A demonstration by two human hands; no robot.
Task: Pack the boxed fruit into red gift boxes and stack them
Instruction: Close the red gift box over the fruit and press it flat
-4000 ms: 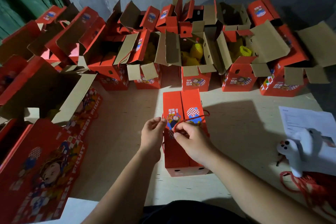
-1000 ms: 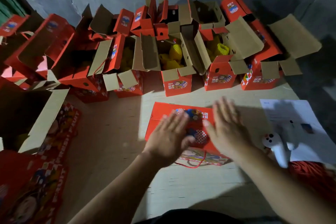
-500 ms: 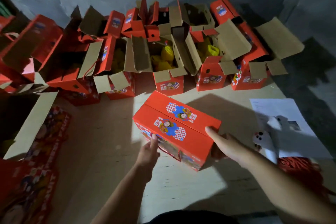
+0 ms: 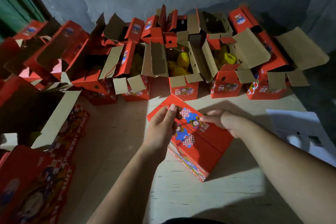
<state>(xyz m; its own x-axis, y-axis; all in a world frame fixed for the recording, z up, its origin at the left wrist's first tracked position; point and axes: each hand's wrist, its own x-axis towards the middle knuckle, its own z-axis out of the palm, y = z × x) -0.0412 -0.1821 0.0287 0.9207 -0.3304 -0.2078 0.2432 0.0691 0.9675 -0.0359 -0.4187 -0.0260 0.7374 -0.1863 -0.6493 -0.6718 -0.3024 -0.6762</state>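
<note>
Table (image 4: 112, 132), pale wood, carries everything. Row of open gift boxes (image 4: 183, 78) runs along the far edge, flaps up, several showing yellow netted fruit (image 4: 182, 58); more open ones crowd the left edge, and flat printed blanks (image 4: 32, 192) sit at the near-left corner. Paper sheet (image 4: 294, 123) near the right edge, mostly in shadow. Closed gift box (image 4: 198, 143) lies skewed near the table's middle, lid flaps shut, seam running down its top face, red cord handle (image 4: 179, 151) dangling over the near-left side. Step in hand, as I read it: finishing the closure on this one, likely sorting the handle cord, before it goes to a stack. No stack visible yet. Next move probably needs the cord seated or tucked, then a two-hand lift by the box ends; the box sits at an angle, so square it first. Left hand (image 4: 161, 125) hovers over the box's far-left corner, fingers (image 4: 172, 108) pinched together on what looks like a thin red cord end; blurred, can't confirm. Right hand (image 4: 225, 122) is over the top face, fingers curled in a loose pinch at the printed label; whether it's holding cord or just touching the lid, can't tell.
</note>
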